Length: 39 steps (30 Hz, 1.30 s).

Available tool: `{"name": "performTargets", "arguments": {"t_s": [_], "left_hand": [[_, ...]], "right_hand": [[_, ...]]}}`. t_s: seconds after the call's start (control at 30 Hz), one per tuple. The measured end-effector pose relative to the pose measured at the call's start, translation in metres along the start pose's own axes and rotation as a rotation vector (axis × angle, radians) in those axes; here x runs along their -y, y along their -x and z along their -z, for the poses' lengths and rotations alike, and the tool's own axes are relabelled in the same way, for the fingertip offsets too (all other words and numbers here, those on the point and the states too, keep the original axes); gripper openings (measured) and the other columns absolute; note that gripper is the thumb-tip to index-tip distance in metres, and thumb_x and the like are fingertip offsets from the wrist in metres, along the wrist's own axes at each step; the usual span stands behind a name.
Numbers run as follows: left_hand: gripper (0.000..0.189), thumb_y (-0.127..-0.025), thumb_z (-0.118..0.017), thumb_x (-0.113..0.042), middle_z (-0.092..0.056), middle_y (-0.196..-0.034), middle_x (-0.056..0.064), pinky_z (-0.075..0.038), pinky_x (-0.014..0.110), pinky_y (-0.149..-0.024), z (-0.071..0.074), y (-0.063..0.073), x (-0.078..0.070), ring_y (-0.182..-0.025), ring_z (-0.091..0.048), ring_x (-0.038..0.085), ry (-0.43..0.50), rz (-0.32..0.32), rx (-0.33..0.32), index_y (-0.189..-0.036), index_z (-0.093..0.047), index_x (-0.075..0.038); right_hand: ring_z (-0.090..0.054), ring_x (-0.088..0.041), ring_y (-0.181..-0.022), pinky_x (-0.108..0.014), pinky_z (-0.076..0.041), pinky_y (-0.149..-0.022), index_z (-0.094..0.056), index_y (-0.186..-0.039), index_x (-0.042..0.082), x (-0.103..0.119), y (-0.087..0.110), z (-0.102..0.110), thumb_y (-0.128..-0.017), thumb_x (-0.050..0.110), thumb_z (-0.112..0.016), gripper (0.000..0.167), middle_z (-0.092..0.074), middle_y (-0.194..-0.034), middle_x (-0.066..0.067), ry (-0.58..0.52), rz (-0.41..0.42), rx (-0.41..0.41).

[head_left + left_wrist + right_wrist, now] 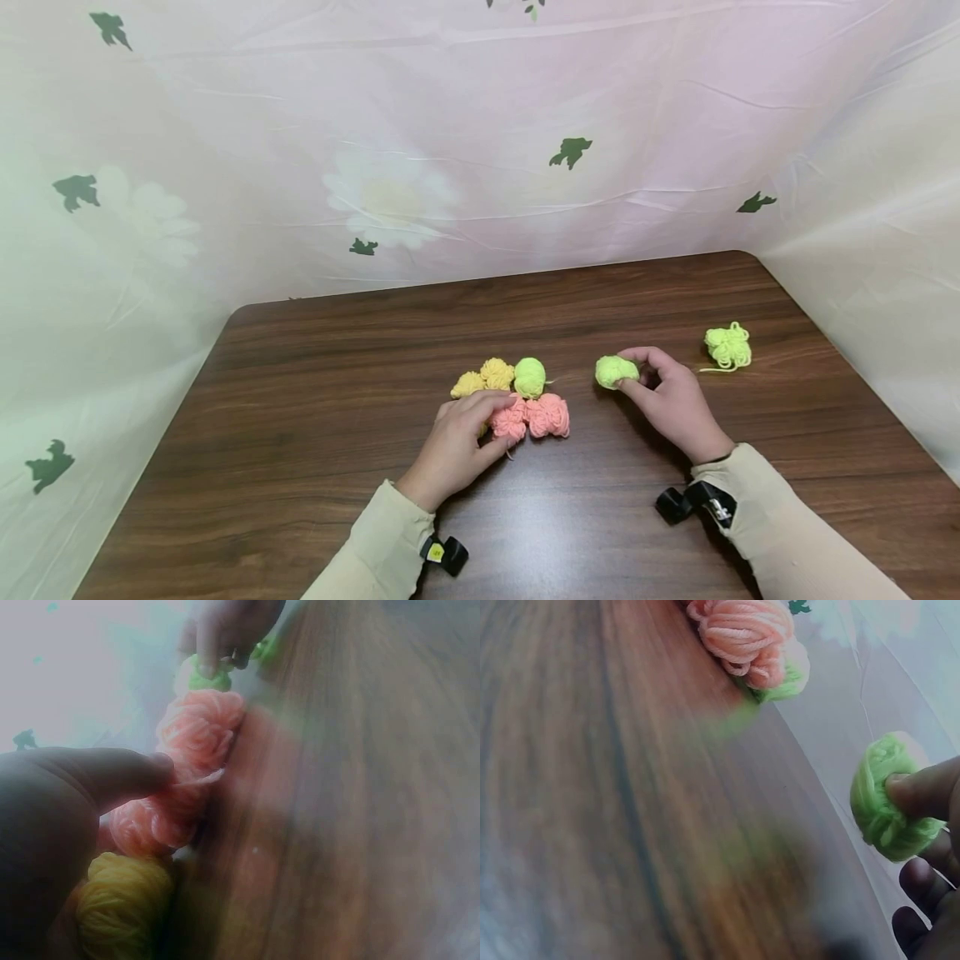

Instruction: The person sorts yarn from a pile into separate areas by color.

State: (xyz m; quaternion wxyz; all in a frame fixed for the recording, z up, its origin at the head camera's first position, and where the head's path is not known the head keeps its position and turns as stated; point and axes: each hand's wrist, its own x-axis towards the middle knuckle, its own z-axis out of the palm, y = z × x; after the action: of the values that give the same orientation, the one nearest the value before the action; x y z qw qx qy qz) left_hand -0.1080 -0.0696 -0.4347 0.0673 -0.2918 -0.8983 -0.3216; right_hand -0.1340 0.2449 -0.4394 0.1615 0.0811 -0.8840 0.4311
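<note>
My right hand [672, 408] pinches a small yellow-green yarn ball [616, 372] between thumb and fingers; in the right wrist view the thumb presses into this green ball [889, 796]. My left hand [459, 442] holds the left one of two pink yarn balls [508, 419], thumb in front and fingers behind. The other pink yarn ball [549, 416] sits against it on the right. Behind them stand another yellow-green yarn ball [529, 377] and two yellow yarn balls [497, 373]. By the left hand a further yellow ball [124, 906] shows, mostly hidden in the head view.
A looser yellow-green yarn bundle [728, 346] with a trailing end lies at the right of the dark wooden table [330, 367]. Patterned cloth [465, 200] hangs behind the table and along its sides.
</note>
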Motion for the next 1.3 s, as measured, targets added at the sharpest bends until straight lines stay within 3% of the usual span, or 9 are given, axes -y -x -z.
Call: {"name": "performTargets", "arguments": {"t_s": [0.83, 1.1, 1.3], "left_hand": [[0.047, -0.091, -0.076, -0.028, -0.06, -0.138, -0.006, -0.038, 0.047, -0.103, 0.001, 0.0, 0.0, -0.129, -0.054, 0.017, 0.001, 0.022, 0.02, -0.136, -0.062, -0.019], [0.047, -0.091, -0.076, -0.029, -0.061, -0.137, -0.005, -0.038, 0.047, -0.102, 0.001, 0.0, 0.0, -0.128, -0.055, 0.017, 0.004, 0.014, 0.011, -0.135, -0.062, -0.018], [0.048, -0.09, -0.077, -0.028, -0.061, -0.136, -0.004, -0.039, 0.047, -0.101, 0.001, 0.0, 0.001, -0.128, -0.055, 0.018, -0.001, -0.001, -0.003, -0.134, -0.062, -0.017]], "right_hand": [[-0.051, -0.008, -0.074, -0.014, -0.041, -0.068, -0.067, -0.11, 0.003, -0.007, 0.0, 0.007, -0.081, 0.005, -0.078, 0.031, -0.058, -0.083, -0.006, -0.067, -0.116, -0.139], [-0.052, -0.002, -0.078, -0.013, -0.041, -0.07, -0.067, -0.109, 0.001, -0.01, 0.0, 0.009, -0.08, 0.0, -0.076, 0.03, -0.061, -0.091, 0.008, -0.107, -0.144, -0.184], [-0.053, -0.006, -0.078, -0.015, -0.042, -0.067, -0.066, -0.105, 0.0, -0.01, 0.001, 0.01, -0.078, -0.006, -0.069, 0.028, -0.061, -0.09, 0.015, -0.151, -0.163, -0.214]]}}
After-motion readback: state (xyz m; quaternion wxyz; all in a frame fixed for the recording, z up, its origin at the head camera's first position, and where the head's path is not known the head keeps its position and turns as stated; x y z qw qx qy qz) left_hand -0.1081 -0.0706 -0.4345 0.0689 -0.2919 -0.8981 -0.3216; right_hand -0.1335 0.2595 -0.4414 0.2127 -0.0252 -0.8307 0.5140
